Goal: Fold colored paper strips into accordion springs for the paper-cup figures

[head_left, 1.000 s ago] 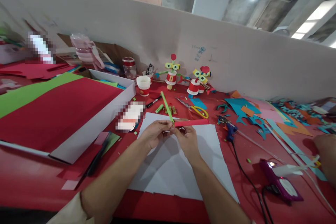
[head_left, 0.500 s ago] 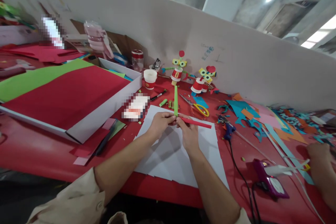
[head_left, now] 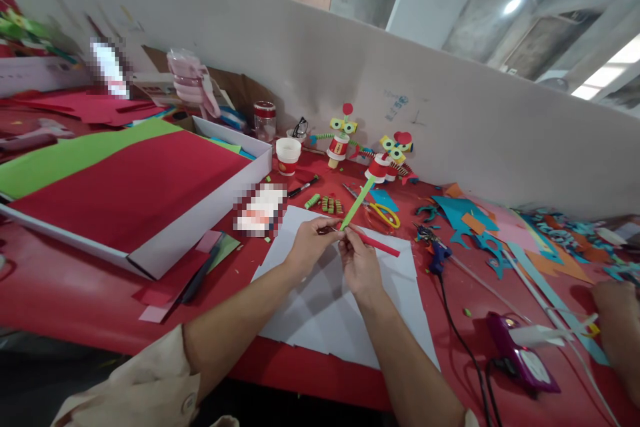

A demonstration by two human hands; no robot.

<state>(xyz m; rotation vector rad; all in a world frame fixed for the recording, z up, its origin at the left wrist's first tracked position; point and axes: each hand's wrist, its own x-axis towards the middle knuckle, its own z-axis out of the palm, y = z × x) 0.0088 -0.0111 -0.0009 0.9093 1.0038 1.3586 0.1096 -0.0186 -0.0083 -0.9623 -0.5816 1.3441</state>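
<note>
Over the white paper sheets (head_left: 320, 307), my left hand (head_left: 314, 243) and my right hand (head_left: 361, 260) meet, their fingertips pinching the joined ends of two paper strips. The green paper strip (head_left: 359, 202) slants up and to the right from my fingers. The red paper strip (head_left: 377, 243) sticks out to the right, just past my right hand. My fingers hide the place where the strips cross. Beyond my hands lie several folded green paper springs (head_left: 327, 204) and yellow-handled scissors (head_left: 384, 215).
Two paper-cup figures (head_left: 338, 145) stand by the wall, near a paper cup (head_left: 289, 155). On the left is a box with coloured sheets (head_left: 135, 193). A glue gun (head_left: 440, 255), a purple power strip (head_left: 525, 357) and blue paper scraps (head_left: 463, 213) lie right, beside another person's hand (head_left: 617, 310).
The green strip has swung from upright to leaning right. The red strip now angles down a little more. Both hands still pinch the strips, with the fingers shifted slightly.
</note>
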